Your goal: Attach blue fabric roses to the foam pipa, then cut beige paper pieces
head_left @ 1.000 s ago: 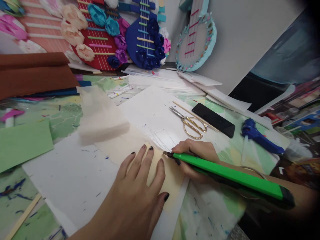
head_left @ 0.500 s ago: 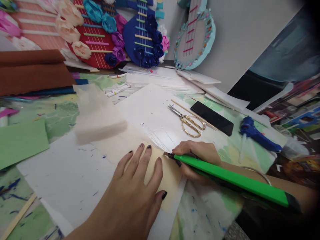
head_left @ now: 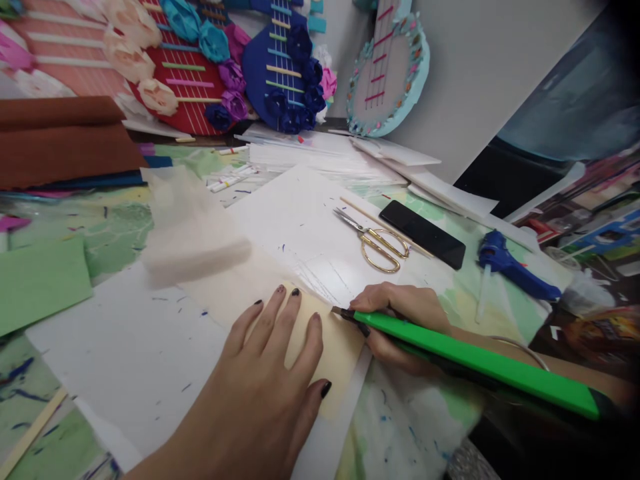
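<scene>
right hand [head_left: 413, 305] closed around a green cutter [head_left: 475, 358], blade at the far edge of the cream paper [head_left: 341, 363]. left hand [head_left: 267, 380] open, fingers spread flat on that paper, which overlies white sheeting [head_left: 135, 347]. scissors [head_left: 367, 233] and black phone [head_left: 423, 233] noted beyond the right hand.

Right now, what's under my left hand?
Your left hand rests on pale yellow paper, with white paper showing on both sides. Anything directly beneath the hand is covered, so I can't tell what's there.
</scene>
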The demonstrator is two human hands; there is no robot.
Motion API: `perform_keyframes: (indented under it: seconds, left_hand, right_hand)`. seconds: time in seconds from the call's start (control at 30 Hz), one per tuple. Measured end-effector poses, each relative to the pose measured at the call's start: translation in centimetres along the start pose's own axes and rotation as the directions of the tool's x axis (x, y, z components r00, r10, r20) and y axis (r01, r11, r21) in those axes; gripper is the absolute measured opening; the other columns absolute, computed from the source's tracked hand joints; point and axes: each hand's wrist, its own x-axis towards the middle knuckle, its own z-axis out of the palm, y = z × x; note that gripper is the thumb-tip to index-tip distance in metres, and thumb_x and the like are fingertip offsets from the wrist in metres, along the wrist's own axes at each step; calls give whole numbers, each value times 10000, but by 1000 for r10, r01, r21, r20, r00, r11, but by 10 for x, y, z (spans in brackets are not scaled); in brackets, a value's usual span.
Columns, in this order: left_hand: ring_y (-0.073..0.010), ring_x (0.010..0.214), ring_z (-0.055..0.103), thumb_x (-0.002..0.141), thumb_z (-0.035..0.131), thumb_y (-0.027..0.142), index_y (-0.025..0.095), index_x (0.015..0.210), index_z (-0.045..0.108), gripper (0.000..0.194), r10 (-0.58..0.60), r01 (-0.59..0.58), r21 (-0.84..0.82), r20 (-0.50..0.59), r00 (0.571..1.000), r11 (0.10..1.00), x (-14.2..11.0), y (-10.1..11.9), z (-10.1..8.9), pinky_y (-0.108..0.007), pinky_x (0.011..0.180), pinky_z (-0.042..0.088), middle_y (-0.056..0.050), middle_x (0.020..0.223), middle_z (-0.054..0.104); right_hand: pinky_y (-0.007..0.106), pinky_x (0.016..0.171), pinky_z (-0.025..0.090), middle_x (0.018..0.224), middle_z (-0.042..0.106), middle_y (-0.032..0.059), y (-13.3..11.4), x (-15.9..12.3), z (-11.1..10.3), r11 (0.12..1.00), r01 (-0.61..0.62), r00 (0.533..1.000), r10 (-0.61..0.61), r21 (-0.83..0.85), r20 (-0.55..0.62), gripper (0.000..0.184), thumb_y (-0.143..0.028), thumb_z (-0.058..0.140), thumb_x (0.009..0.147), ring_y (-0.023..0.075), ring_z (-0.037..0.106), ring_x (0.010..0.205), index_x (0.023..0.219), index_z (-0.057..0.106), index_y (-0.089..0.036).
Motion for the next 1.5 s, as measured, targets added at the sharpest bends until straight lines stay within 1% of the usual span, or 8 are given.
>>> perform_keyframes:
  seconds: [0.27, 0.53, 0.67, 0.8, 1.03, 1.17, 1.37, 1.5]
  left_hand:
    - [-402, 1235, 462, 880, 423, 379, 122, 1176, 612, 435, -3, 3, -1, 13, 1000, 1000, 0, 0, 1, -569, 914, 443, -257, 1290, 533]
    - [-390, 1241, 460, 879, 422, 364, 137, 1177, 611, 419, -11, 11, -18, 23, 1000, 1000, -1, 0, 0, -563, 924, 438, -243, 1294, 535]
    - [-390, 1255, 443, 874, 440, 359, 141, 1189, 599, 415, -15, 16, -27, 26, 1000, 1000, 0, 0, 2, -560, 935, 430, -237, 1301, 529]
    - [-396, 1263, 431, 876, 437, 363, 137, 1210, 584, 429, -9, 11, -34, 45, 999, 999, -2, -1, 2, -566, 941, 421, -239, 1307, 520]
    - [-393, 1282, 406, 885, 439, 373, 235, 1320, 493, 460, -6, 9, -49, 53, 999, 999, -5, -1, 4, -581, 950, 398, -209, 1348, 481]
    - [-388, 1298, 381, 884, 438, 358, 239, 1337, 464, 469, -7, 10, -42, 57, 998, 999, -6, -2, 5, -578, 962, 385, -197, 1370, 455]
    - [-403, 1316, 339, 850, 484, 283, 215, 1384, 391, 546, 44, -43, -7, 99, 994, 999, -7, -5, 4, -584, 965, 373, -225, 1398, 396]
    - [-406, 1320, 330, 847, 485, 287, 221, 1389, 380, 556, 35, -34, -4, 96, 995, 999, -8, -5, 5, -584, 973, 364, -217, 1406, 385]
  right_hand:
    - [212, 543, 442, 740, 701, -14, 0, -4, -4, 1000, -16, 999, 16, 13, 41, 187, -146, 517, 683, 111, 648, 612, 847, 576, -213]
    - [222, 562, 458, 772, 711, -14, 1, -7, -6, 1000, -13, 999, 13, 14, 45, 223, -137, 511, 661, 120, 661, 652, 858, 579, -216]
    - [228, 565, 455, 775, 713, -13, 0, -10, -6, 999, -22, 998, 24, -34, 50, 224, -147, 514, 667, 129, 666, 660, 865, 578, -231]
    - [233, 578, 464, 753, 710, -21, -1, -12, -7, 999, -41, 999, 42, -23, 20, 211, -140, 520, 665, 129, 665, 640, 848, 572, -233]
    - [235, 582, 468, 766, 705, -15, -1, -16, -11, 998, -61, 997, 60, 6, 43, 219, -150, 527, 672, 132, 663, 653, 870, 571, -234]
    - [228, 559, 450, 735, 688, -15, -2, -18, -11, 998, -57, 998, 57, -8, 22, 208, -160, 519, 669, 129, 650, 636, 859, 558, -235]
    - [236, 529, 437, 701, 674, -23, -1, -22, -9, 997, -73, 997, 73, -36, -2, 202, -163, 507, 672, 127, 631, 587, 853, 546, -243]
    - [239, 532, 464, 734, 677, -14, 3, -26, -11, 998, -61, 997, 62, -13, 51, 152, -214, 547, 721, 139, 643, 627, 868, 540, -251]
